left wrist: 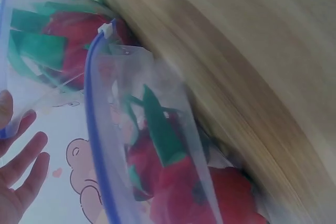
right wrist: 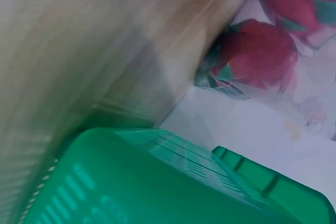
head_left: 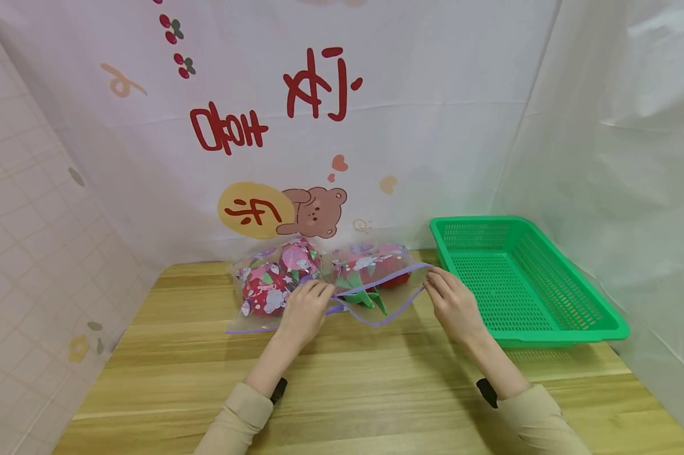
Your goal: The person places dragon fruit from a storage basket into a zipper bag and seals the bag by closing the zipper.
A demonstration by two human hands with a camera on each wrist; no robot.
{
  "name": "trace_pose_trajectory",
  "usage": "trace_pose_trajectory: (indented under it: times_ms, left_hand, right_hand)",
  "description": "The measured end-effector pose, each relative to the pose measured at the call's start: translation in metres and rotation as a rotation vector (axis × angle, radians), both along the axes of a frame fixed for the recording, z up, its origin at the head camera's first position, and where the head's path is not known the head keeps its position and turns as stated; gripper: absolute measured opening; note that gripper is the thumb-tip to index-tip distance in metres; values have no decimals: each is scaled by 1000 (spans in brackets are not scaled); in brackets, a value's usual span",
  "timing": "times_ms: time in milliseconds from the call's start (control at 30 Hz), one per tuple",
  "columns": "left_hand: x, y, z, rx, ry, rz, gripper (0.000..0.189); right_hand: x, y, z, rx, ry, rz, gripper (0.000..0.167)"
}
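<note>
Two clear zip bags with printed pictures and purple seals lie side by side at the back of the table. The left bag (head_left: 268,291) contains red fruit-like items with green leaf flaps, and a white slider (left wrist: 106,29) sits on its seal. My left hand (head_left: 305,311) pinches the left end of the right bag's (head_left: 370,260) mouth. At the other end of that mouth, my right hand (head_left: 454,304) pinches the corner. Between the hands the mouth gapes toward me, with green leaves (head_left: 366,298) showing inside. The right wrist view does not show my right hand.
A green plastic basket (head_left: 576,273) stands at the right side of the wooden table (head_left: 370,392), close beside my right hand. Behind the bags hangs a white printed cloth (head_left: 433,126), with more cloth at both sides.
</note>
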State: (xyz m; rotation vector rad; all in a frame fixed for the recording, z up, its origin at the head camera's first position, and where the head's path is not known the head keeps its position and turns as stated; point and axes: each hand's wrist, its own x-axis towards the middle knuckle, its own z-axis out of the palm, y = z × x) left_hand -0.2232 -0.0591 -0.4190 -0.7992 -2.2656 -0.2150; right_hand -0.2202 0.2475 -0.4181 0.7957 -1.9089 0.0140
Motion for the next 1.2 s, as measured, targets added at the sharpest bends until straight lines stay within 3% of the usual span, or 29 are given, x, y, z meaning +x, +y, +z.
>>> trace_pose_trajectory:
  times_ms: [167,333,433,700,867,1200]
  left_hand:
    - [-3,1,7,96,23,-8,14]
    - [-2,1,21,189,31,-7,13]
    - [-1,0,30,230,26,0,13]
    - [-3,-5,54,327,33,-9,9]
    - [-2,-7,68,354,12,-15,7]
    - [5,-9,89,422,-6,-19,9]
  right_hand:
    - [-4,0,13,-127,3,-13,4]
    - [-4,5,28,-203,-104,-54,22]
    - [-6,7,38,-227,-121,-71,19]
    - [-13,6,65,-290,-111,-74,8]
    - [-14,6,80,-311,-91,-73,10]
    - [-10,-1,97,-386,-40,-31,16]
